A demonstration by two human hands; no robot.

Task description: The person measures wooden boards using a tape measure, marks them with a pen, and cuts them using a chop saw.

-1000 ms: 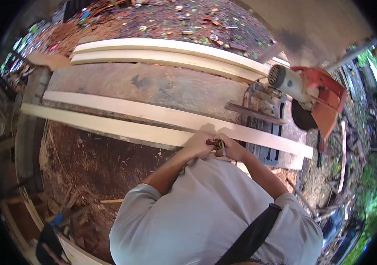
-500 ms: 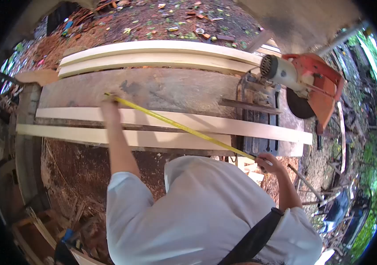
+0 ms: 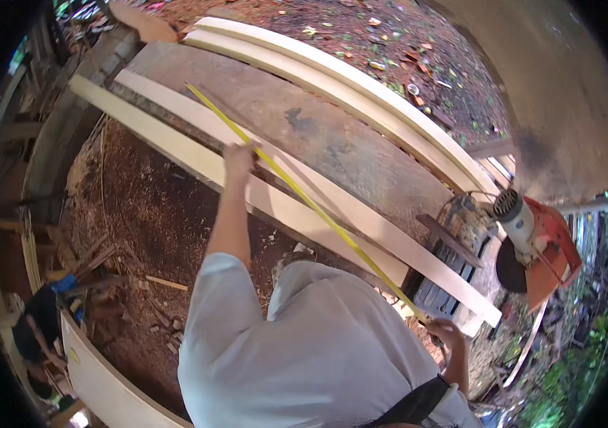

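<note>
A yellow tape measure (image 3: 304, 198) stretches diagonally over two pale planks, its free end lying past my left hand towards the far left. My left hand (image 3: 240, 157) is closed at the tape's blade, partway along it, above the nearer edge of the upper plank (image 3: 361, 215). The lower plank (image 3: 168, 148) runs beside it, closer to my body. At the other end, my right hand (image 3: 448, 334) is closed around the tape measure near the right ends of the planks. The case is mostly hidden by my fingers.
A red-guarded cut-off saw (image 3: 543, 242) with a dark disc stands at the right of the worn workbench (image 3: 332, 135). Long pale boards (image 3: 339, 78) lie along the bench's far edge. At lower left, another person (image 3: 40, 324) is near a curved pale panel (image 3: 108, 374).
My view has turned, so the bench now slants down to the right. My left hand has moved along the tape from its free end towards the middle; my right hand keeps its hold.
</note>
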